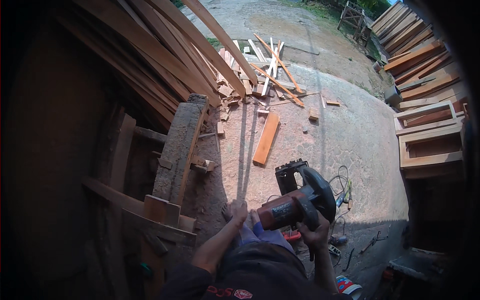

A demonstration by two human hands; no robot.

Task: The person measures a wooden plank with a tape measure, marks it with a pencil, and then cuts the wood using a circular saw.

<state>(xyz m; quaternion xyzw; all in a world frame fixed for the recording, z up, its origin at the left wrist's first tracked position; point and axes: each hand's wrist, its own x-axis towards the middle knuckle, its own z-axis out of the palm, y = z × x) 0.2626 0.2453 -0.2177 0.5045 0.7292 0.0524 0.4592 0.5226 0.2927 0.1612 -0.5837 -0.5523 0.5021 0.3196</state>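
My right hand (316, 234) is wrapped round the rear handle of a circular saw (295, 202). The saw is held up in front of my body, its dark base plate facing away and its red-brown motor housing pointing left. My left hand (240, 214) hangs in front of my legs, left of the saw and apart from it. How its fingers lie is too small to make out. Beyond the saw, a short reddish plank (266, 139) lies on the sunlit floor.
At left stands a rough timber bench (175, 145) with a wood block (162, 210) on it. Long boards (165, 45) lean behind it. Offcuts and sticks (270, 65) litter the ground ahead. Cables (345, 185) and tools lie at right, below wooden frames (432, 145).
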